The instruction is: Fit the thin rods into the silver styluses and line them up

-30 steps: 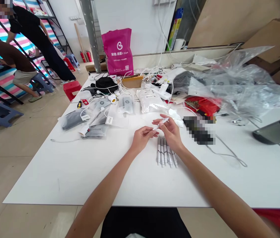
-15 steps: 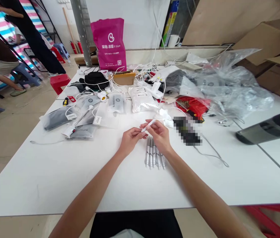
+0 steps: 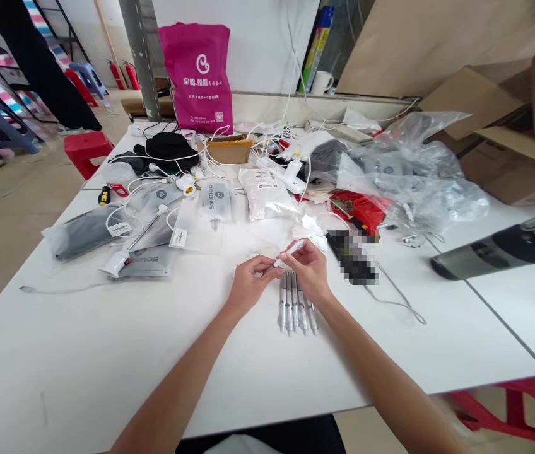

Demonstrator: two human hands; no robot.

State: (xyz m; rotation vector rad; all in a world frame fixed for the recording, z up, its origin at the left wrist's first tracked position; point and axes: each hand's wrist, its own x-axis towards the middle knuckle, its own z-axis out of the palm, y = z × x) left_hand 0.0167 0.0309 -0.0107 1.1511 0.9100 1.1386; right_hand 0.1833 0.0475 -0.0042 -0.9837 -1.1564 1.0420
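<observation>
Between my two hands is a slim white pen (image 3: 279, 262), held at a slant above the table. My left hand (image 3: 250, 282) pinches its lower left end, and the fingers of my right hand (image 3: 311, 270) are closed on its upper right part. Fingers cover much of the pen. Just below, several white and silver pens (image 3: 294, 310) lie side by side on the white table (image 3: 229, 366), partly under my right hand. Crumpled white tissue (image 3: 311, 228) lies beyond my right fingers.
Flat grey pouches (image 3: 92, 232), white cables and a white packet (image 3: 267, 194) cover the table's left and back. A dark pixelated object (image 3: 352, 257) and a dark bottle (image 3: 499, 249) lie to the right. A magenta bag (image 3: 199, 79) stands at the back, cardboard boxes (image 3: 508, 145) behind right.
The camera view has shifted, so the scene sits further left. Both hands keep the pen, and more of a grey end shows near my left fingers. The row of pens has stayed put.
</observation>
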